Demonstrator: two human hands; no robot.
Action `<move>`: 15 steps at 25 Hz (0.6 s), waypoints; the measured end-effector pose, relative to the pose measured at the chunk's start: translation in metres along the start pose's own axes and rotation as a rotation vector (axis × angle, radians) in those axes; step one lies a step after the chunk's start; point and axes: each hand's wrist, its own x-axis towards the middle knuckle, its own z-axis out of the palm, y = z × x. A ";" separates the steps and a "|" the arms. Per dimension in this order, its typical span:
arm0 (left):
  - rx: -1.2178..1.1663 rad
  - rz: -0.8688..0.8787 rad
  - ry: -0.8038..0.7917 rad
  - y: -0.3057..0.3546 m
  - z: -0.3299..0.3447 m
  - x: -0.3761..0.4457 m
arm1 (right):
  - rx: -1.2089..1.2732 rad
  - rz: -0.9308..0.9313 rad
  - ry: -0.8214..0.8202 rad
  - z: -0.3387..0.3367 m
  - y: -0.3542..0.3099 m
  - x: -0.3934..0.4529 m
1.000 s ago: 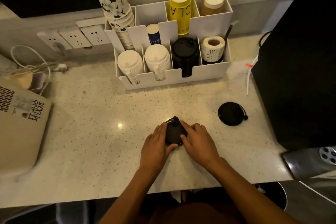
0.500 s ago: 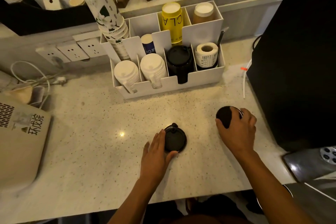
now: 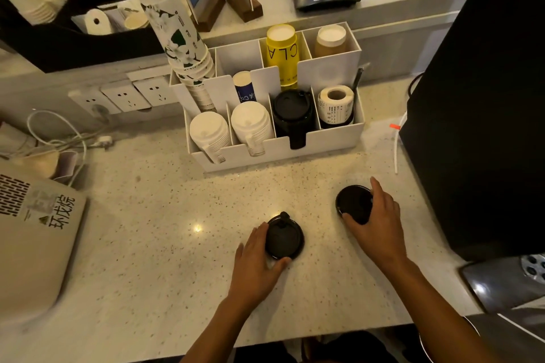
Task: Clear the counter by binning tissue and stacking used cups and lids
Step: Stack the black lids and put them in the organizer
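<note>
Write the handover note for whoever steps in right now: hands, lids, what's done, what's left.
Left hand: fingers curled round the near black lid, which lies flat on the counter.
Right hand: gripping the second black lid; whether it is lifted or on the counter cannot be told.
The two lids are apart, not yet stacked.
White organiser behind them already holds a black lid stack in a front slot, beside two slots of white lids.
No tissue or loose cups visible on the open counter.
Left to do: probably put one lid on the other, then slot both with the black stack.
</note>
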 end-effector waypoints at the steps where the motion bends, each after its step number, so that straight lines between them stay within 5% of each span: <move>1: -0.058 -0.016 -0.007 0.003 -0.003 0.000 | 0.055 -0.029 -0.018 -0.001 -0.004 -0.006; 7: -0.444 -0.087 0.091 0.053 -0.031 -0.011 | 0.246 -0.253 -0.151 -0.013 -0.031 -0.049; 11: -0.973 -0.228 -0.109 0.085 -0.050 -0.013 | 0.230 -0.412 -0.257 -0.014 -0.047 -0.072; 15: -0.959 -0.235 -0.128 0.092 -0.056 -0.015 | 0.186 -0.555 -0.313 -0.018 -0.050 -0.078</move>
